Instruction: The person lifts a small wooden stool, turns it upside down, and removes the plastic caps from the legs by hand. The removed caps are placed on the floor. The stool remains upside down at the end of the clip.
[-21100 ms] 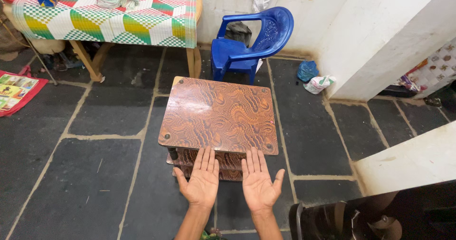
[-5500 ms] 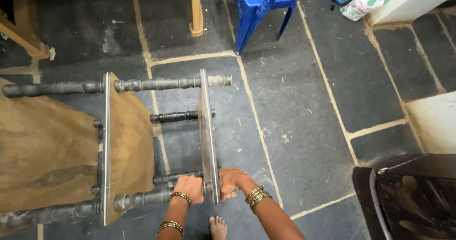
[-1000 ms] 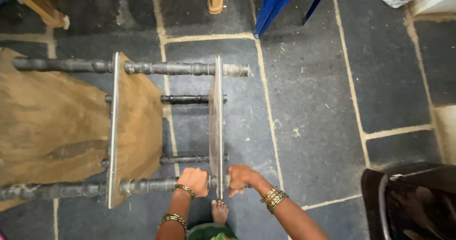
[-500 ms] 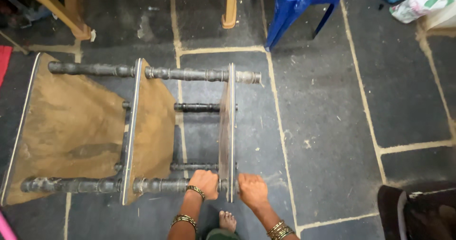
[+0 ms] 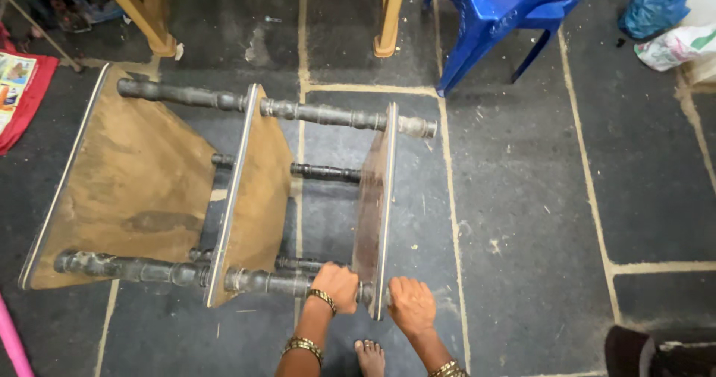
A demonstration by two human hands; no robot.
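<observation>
My small three-tier wooden table (image 5: 224,198), lying on its side on the dark stone-slab floor (image 5: 522,198), has swung since half a second ago: its turned black legs now slant across the view, so the reposition continues. My left hand (image 5: 335,286) is clenched round the nearest leg (image 5: 179,272); my right hand (image 5: 412,306) presses, fingers curled, on the edge of the end shelf (image 5: 377,205). Count: three boards, four legs partly visible, one blue plastic chair (image 5: 522,11), my one bare foot (image 5: 369,357).
</observation>
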